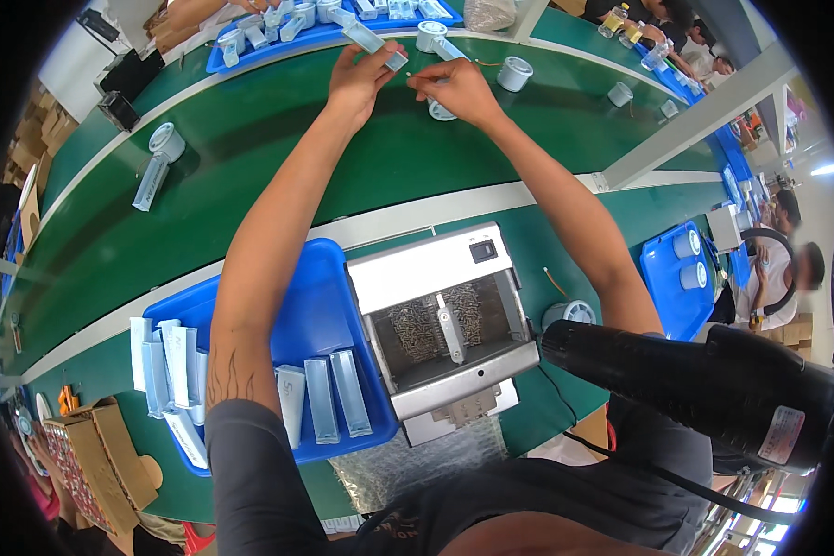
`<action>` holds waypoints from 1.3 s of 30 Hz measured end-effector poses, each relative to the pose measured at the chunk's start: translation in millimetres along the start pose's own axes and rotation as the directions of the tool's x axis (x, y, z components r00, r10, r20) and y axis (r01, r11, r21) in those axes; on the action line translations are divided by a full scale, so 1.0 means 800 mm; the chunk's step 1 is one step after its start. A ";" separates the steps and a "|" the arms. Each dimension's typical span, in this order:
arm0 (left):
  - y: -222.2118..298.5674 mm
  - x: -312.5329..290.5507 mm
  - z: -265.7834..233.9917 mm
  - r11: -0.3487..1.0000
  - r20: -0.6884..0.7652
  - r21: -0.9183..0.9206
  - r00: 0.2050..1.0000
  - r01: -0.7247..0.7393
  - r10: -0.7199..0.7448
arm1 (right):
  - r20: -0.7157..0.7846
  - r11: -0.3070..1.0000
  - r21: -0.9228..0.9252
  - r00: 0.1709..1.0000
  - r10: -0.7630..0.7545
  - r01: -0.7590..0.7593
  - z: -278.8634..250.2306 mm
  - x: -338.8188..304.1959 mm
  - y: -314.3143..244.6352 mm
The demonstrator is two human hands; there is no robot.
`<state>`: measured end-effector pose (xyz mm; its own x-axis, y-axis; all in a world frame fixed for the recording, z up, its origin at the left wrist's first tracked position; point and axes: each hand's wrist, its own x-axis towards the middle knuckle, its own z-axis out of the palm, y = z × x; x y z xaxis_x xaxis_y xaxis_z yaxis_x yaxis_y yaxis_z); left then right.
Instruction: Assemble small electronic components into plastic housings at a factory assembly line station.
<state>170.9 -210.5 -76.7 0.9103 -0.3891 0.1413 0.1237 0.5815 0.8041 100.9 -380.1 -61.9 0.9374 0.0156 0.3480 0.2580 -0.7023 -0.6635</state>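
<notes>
My left hand [361, 88] is raised over the far side of the green conveyor belt [389, 167]. Its fingers close round a long light-blue and white plastic handle [365, 39], tilted with its lower end toward my right hand. Just right of it, my right hand [461, 91] pinches something tiny and pale at the fingertips, too small to name. A round white part [442, 112] lies partly hidden beneath my right hand. Beyond it sits another white part with a round head [431, 35] and a handle. A white round part [515, 73] stands to the right.
Nearest me is a screw feeder [375, 278] with many small screws. Beside it, a blue tray [320, 264] carries several plastic handles. A black cylindrical tool [658, 371] juts in at right. Another assembled part [165, 144] lies far left. Other people work at the right.
</notes>
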 end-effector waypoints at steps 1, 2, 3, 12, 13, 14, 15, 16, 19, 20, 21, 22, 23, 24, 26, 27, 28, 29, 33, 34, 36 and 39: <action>-0.004 -0.003 0.003 0.999 0.017 0.043 1.000 -0.022 0.022 | 0.012 1.000 0.022 1.000 0.013 -0.013 -0.001 -0.001 -0.001; -0.007 -0.003 0.001 0.995 0.032 0.088 0.998 -0.050 0.047 | 0.027 0.999 0.048 0.999 0.020 -0.021 0.000 -0.001 -0.003; -0.009 -0.003 -0.002 0.994 0.031 0.092 0.998 -0.052 0.050 | 0.027 0.999 0.052 1.000 0.017 -0.018 0.002 -0.002 -0.005; 0.015 -0.008 -0.019 0.563 0.015 0.824 0.996 -0.062 0.088 | -0.134 0.996 0.088 0.991 0.017 -0.006 -0.002 -0.008 0.007; 0.019 -0.008 -0.016 0.434 -0.022 0.901 0.998 -0.007 0.062 | -0.148 1.000 0.015 0.989 -0.010 0.013 -0.002 -0.008 0.008; 0.023 -0.007 -0.013 0.294 -0.061 0.955 0.997 0.046 0.042 | -0.161 0.998 -0.059 0.986 -0.039 0.030 -0.002 -0.007 0.010; 0.027 -0.007 -0.010 0.294 -0.061 0.955 0.997 0.046 0.042 | -0.161 0.998 -0.059 0.986 -0.038 0.029 -0.001 -0.007 0.012; 0.031 -0.007 -0.007 0.200 -0.026 0.980 0.999 0.017 0.044 | -0.178 0.984 -0.145 0.975 -0.129 0.104 0.001 -0.009 0.015; 0.042 -0.012 -0.001 0.070 0.030 0.997 0.998 -0.034 0.053 | -0.168 0.946 -0.247 0.952 -0.255 0.210 0.003 -0.012 0.010; 0.044 -0.013 0.002 0.040 0.053 0.998 0.997 -0.056 0.059 | -0.147 0.933 -0.264 0.946 -0.288 0.243 0.003 -0.014 0.010; 0.047 -0.014 0.006 0.040 0.054 0.998 0.997 -0.056 0.059 | -0.147 0.933 -0.265 0.946 -0.288 0.243 0.002 -0.016 0.009; 0.049 -0.014 0.010 -0.017 0.098 0.995 0.992 -0.097 0.083 | -0.130 0.939 -0.249 0.953 -0.275 0.238 0.002 -0.018 0.009; 0.053 -0.015 0.011 -0.077 0.139 0.988 0.985 -0.131 0.107 | -0.110 0.945 -0.229 0.958 -0.265 0.235 0.003 -0.019 0.004; 0.057 -0.014 0.013 -0.078 0.136 0.989 0.985 -0.128 0.108 | -0.108 0.945 -0.227 0.958 -0.266 0.237 0.002 -0.022 0.000; 0.063 -0.008 0.020 -0.097 0.224 0.971 0.973 -0.218 0.055 | -0.056 0.962 -0.201 0.979 -0.199 0.184 -0.003 -0.027 -0.005; 0.064 -0.005 0.026 -0.094 0.225 0.971 0.973 -0.220 0.055 | -0.055 0.962 -0.204 0.979 -0.198 0.183 -0.006 -0.026 -0.001; 0.063 -0.002 0.033 -0.119 0.267 0.958 0.963 -0.262 0.032 | -0.101 0.968 -0.149 0.970 -0.219 0.203 -0.009 -0.024 0.001; 0.060 0.001 0.037 -0.144 0.307 0.942 0.952 -0.303 0.007 | -0.147 0.970 -0.092 0.960 -0.238 0.226 -0.011 -0.021 0.000; 0.038 0.008 0.046 -0.165 0.398 0.909 0.915 -0.383 0.067 | 0.087 0.975 -0.174 0.988 -0.127 0.140 -0.036 -0.001 0.007; 0.033 0.012 0.045 -0.045 0.427 0.904 0.901 -0.425 0.081 | 0.085 0.975 -0.178 0.989 -0.122 0.136 -0.042 0.000 0.012; 0.021 0.023 0.023 0.068 0.443 0.890 0.891 -0.450 0.100 | 0.072 0.989 -0.132 0.995 -0.063 0.072 -0.043 0.008 0.012; -0.001 0.024 0.018 0.479 0.415 0.789 0.909 -0.384 0.045 | -0.008 0.994 -0.077 0.996 -0.083 0.082 -0.056 0.003 0.025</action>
<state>182.5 -228.9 -66.3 0.6688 -0.6240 0.4041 -0.6021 -0.1357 0.7868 97.5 -425.8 -44.7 0.9107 0.0682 0.4073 0.3154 -0.7516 -0.5794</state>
